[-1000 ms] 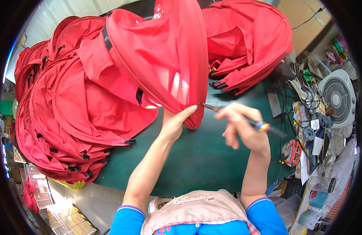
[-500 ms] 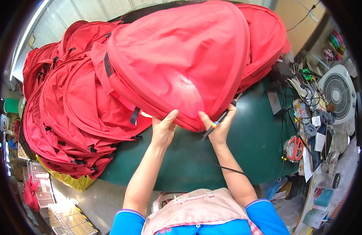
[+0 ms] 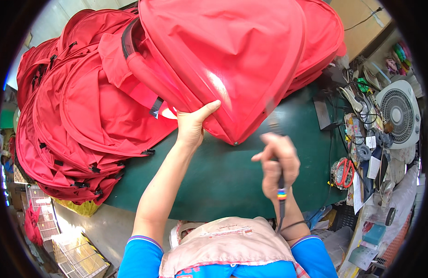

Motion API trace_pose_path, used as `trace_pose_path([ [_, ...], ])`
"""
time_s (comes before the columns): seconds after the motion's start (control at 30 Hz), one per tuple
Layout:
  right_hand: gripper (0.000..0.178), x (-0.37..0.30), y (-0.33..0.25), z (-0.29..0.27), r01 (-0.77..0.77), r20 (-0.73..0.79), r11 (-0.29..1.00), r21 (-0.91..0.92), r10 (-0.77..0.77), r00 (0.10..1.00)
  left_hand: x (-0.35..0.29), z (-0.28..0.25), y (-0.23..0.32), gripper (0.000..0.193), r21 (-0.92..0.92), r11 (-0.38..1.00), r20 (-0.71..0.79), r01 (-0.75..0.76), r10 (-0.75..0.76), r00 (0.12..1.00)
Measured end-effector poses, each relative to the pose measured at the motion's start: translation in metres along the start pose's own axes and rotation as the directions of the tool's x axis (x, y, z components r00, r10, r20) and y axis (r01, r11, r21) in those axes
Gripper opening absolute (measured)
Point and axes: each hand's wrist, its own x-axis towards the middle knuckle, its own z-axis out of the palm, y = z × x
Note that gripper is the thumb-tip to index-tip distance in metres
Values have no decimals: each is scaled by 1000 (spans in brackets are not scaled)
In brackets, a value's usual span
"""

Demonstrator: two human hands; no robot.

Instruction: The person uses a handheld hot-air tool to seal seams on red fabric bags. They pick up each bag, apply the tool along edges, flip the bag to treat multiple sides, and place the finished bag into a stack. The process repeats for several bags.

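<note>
A large red fabric canopy [image 3: 232, 60] with curved seams and a pointed near corner lies over the green tabletop. My left hand [image 3: 190, 127] is closed on its near left edge, thumb on top and fingers hidden underneath. Off the corner to the right, my right hand [image 3: 279, 162] is closed round a slim black corded tool [image 3: 282, 194] that looks like a soldering iron, with a rainbow band by its cable. Its far end points away from me and is smeared by motion. A black strap end [image 3: 156, 107] and a dark curved trim [image 3: 127, 39] show left of the canopy.
Several more red canopies with black clips are heaped at the left [image 3: 84, 106]. The green table [image 3: 223, 185] curves along my front. At the right are a white box fan [image 3: 399, 113], red-handled scissors [image 3: 347, 172] and tangled cables. Wire racks [image 3: 79, 255] stand low at left.
My right hand has let go of the canopy's corner and moved right and nearer with the tool, which now points away from me. The left hand keeps hold; the view has shifted slightly.
</note>
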Motion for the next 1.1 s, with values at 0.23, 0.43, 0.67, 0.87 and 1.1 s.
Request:
trace_pose_path([
  [0.23, 27, 4, -8, 20, -112, 234, 987, -115, 137, 963, -1, 10, 1, 61, 24, 999, -113, -30, 32, 993],
  [0.43, 18, 19, -4, 37, -74, 140, 993, -89, 86, 986, -6, 20, 0, 61, 72, 995, -145, -68, 78, 986],
  [0.67, 31, 67, -30, -11, -716, 467, 694, -80, 661, 588, -12, 22, -3, 59, 86, 994, -105, -61, 70, 992],
  [0.87, 21, 194, 14, -28, -122, 129, 980, 156, 102, 986, -48, 3, 20, 79, 108, 991, -13, 83, -82, 997],
  [1.1, 35, 306, 56, 67, 201, 715, 976, 82, -198, 670, -129, -51, 99, 72, 599, 789, 439, 135, -464, 769],
])
